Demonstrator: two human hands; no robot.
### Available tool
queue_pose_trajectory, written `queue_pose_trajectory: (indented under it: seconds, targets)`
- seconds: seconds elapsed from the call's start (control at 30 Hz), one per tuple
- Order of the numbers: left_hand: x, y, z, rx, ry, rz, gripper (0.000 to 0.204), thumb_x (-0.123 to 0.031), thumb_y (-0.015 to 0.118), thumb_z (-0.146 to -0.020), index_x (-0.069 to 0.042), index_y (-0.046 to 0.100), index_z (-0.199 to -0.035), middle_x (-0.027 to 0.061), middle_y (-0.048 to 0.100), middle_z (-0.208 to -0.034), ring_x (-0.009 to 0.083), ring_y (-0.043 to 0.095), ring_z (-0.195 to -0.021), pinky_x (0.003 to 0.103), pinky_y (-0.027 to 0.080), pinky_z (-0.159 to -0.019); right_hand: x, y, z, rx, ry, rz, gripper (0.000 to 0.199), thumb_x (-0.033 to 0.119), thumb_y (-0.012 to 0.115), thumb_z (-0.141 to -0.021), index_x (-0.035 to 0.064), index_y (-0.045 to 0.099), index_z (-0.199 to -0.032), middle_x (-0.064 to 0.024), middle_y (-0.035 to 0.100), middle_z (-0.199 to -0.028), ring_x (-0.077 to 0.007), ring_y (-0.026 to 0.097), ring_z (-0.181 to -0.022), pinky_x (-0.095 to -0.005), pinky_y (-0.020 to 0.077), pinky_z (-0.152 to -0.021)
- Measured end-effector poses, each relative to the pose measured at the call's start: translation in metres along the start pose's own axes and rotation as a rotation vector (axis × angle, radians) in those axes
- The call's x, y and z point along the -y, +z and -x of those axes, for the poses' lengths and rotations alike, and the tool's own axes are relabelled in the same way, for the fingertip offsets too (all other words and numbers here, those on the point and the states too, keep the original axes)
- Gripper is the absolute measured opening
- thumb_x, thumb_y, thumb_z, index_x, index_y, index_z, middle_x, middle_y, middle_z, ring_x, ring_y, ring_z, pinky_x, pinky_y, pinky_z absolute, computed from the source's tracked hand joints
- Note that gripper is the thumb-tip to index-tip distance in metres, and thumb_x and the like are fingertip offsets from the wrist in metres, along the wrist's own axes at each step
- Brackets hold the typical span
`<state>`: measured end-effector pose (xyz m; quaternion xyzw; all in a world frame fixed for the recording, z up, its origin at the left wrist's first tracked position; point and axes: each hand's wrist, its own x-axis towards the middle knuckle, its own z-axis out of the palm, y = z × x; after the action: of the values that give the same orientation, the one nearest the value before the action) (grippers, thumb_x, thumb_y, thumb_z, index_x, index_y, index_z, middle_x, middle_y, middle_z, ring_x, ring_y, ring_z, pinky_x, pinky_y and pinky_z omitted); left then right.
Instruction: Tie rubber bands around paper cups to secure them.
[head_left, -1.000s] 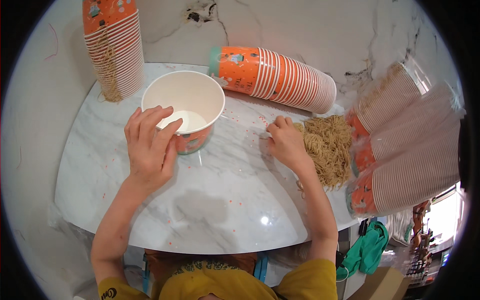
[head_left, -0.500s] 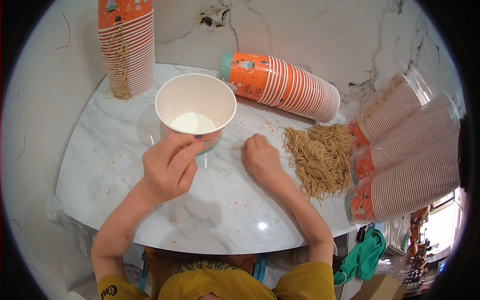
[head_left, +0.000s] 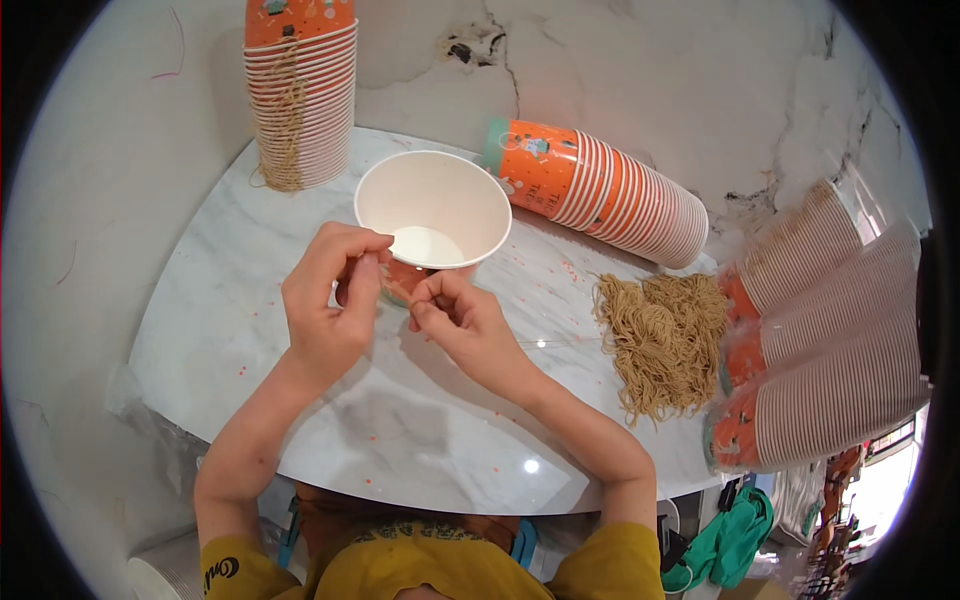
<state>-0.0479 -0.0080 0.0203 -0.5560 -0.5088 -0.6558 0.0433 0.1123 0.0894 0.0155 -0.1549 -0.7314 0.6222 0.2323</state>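
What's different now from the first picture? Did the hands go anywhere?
The right hand moved left, away from the tan string pile, to the near side of the open paper cup, and seems to pinch a thin tan strand. The left hand, spread out before, now has curled fingers close to the right hand. The cup, string pile and lying cup stack stayed put.

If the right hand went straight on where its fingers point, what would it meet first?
Most likely the left hand, just ahead; depth is unclear, so the upright cup behind might be touched first instead.
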Motion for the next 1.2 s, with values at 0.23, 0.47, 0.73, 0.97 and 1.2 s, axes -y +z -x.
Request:
queue_pose_trajectory:
  seconds: [0.23, 0.47, 0.73, 0.97, 1.2]
  targets:
    - [-0.005, 0.0, 0.002, 0.06, -0.266, 0.234, 0.015, 0.003, 0.064, -0.093, 0.001, 0.066, -0.108, -0.001, 0.058, -0.091, 0.0022, 0.049, -0.067, 0.02, 0.038, -0.057, 0.014, 0.002, -0.003, 0.017, 0.139, -0.26, 0.012, 0.017, 0.06, -0.102, 0.0058, 0.062, -0.102, -0.001, 0.064, -0.087, -0.0047, 0.049, -0.072, -0.0209, 0.0381, -0.062]
    - [-0.008, 0.007, 0.005, 0.148, -0.244, 0.263, 0.011, 0.002, 0.069, -0.09, 0.0, 0.069, -0.101, 0.0006, 0.061, -0.09, 0.0022, 0.051, -0.066, 0.02, 0.04, -0.057, 0.016, -0.002, 0.007, -0.012, 0.151, -0.293, 0.011, 0.016, 0.061, -0.101, 0.0057, 0.062, -0.103, -0.0018, 0.064, -0.086, -0.0038, 0.045, -0.067, -0.0199, 0.0321, -0.059]
    - [-0.016, 0.009, 0.003, 0.203, -0.197, 0.211, 0.006, 0.005, 0.069, -0.088, -0.001, 0.071, -0.091, 0.0022, 0.064, -0.086, 0.0063, 0.057, -0.067, 0.021, 0.043, -0.057, 0.013, -0.002, 0.011, -0.038, 0.13, -0.407, 0.016, 0.016, 0.064, -0.1, 0.004, 0.065, -0.111, 0.0006, 0.066, -0.088, -0.005, 0.051, -0.074, -0.0217, 0.0395, -0.067]
    - [-0.003, 0.008, 0.0, 0.192, -0.094, 0.154, 0.009, 0.006, 0.07, -0.085, -0.002, 0.07, -0.09, 0.0012, 0.061, -0.087, 0.0077, 0.051, -0.068, 0.024, 0.039, -0.056, 0.004, -0.011, 0.009, 0.021, 0.15, -0.48, 0.018, 0.021, 0.071, -0.099, 0.0054, 0.068, -0.107, 0.0048, 0.06, -0.083, -0.0035, 0.045, -0.065, -0.0221, 0.0323, -0.055]
    - [0.003, 0.002, -0.001, 0.252, -0.158, 0.255, 0.013, 0.007, 0.069, -0.084, -0.003, 0.07, -0.092, 0.0015, 0.062, -0.094, 0.0076, 0.053, -0.072, 0.023, 0.041, -0.059, 0.007, -0.008, 0.007, 0.038, 0.226, -0.656, 0.016, 0.022, 0.072, -0.098, 0.0068, 0.068, -0.101, 0.0052, 0.06, -0.081, -0.0025, 0.044, -0.063, -0.0216, 0.0305, -0.054]
